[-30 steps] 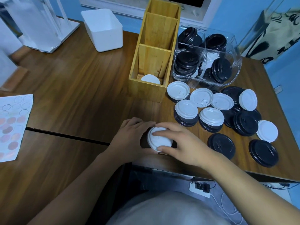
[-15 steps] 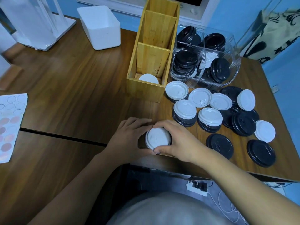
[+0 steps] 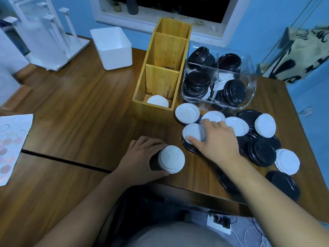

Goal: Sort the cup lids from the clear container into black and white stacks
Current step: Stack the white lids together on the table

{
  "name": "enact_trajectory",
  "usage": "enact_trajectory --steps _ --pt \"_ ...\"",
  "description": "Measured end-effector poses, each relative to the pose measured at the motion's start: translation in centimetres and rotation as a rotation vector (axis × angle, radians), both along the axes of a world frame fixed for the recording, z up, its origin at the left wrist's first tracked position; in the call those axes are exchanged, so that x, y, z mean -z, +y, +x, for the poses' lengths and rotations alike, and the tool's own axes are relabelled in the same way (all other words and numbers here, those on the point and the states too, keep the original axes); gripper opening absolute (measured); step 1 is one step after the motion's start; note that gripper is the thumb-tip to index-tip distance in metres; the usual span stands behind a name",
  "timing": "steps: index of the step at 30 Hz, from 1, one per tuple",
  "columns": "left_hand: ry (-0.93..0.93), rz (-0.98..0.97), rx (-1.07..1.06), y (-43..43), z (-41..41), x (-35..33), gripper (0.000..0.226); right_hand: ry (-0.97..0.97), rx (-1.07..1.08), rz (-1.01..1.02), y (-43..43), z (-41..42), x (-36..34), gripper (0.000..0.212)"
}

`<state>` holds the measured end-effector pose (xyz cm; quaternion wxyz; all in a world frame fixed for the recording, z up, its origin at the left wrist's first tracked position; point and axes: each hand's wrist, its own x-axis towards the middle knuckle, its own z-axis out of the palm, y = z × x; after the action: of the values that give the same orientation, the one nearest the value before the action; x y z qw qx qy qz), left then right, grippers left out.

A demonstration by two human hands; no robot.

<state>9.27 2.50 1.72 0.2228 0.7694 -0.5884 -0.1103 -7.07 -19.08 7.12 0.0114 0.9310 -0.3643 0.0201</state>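
My left hand (image 3: 142, 158) grips a short stack of lids topped by a white lid (image 3: 171, 159) near the table's front edge. My right hand (image 3: 218, 141) reaches over the loose pile and pinches a white lid (image 3: 194, 133) that lies on a black one. More white lids (image 3: 187, 113) and black lids (image 3: 261, 150) lie scattered to the right. The clear container (image 3: 247, 97) behind them holds several black lids and some white ones. A wooden divided box (image 3: 153, 107) has one white lid (image 3: 158, 101) in its near compartment.
A white square tub (image 3: 114, 49) and a clear acrylic stand (image 3: 48, 38) sit at the back left. A sheet with round stickers (image 3: 12, 145) lies at the left edge. A seam (image 3: 62, 162) runs between two tabletops. A bag hangs at the far right.
My right hand has left the stack by my left hand and moved right and forward onto a white lid in the loose pile. My left hand stays on the stack.
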Motion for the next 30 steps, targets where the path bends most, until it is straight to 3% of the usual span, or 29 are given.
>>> enact_trajectory --steps 6,9,14,25,30 --pt "-0.023 0.005 -0.001 -0.1 0.1 0.1 0.084 -0.168 -0.115 0.197 0.2 -1.1 -0.6 0.068" --pt "-0.033 0.012 0.008 -0.2 0.2 0.2 0.083 -0.266 -0.324 0.369 0.6 -2.9 -1.5 0.071" --pt "-0.040 0.022 0.029 -0.2 0.3 0.4 0.085 -0.193 -0.638 0.494 2.5 -2.2 -0.5 0.074" --pt "-0.011 -0.119 0.052 -0.1 -0.5 0.0 0.072 -0.126 -0.631 0.558 4.0 -1.7 1.0 0.066" --pt "-0.012 -0.097 0.066 -0.1 -0.4 0.3 0.084 -0.194 -0.524 0.588 4.9 -1.8 1.1 0.061"
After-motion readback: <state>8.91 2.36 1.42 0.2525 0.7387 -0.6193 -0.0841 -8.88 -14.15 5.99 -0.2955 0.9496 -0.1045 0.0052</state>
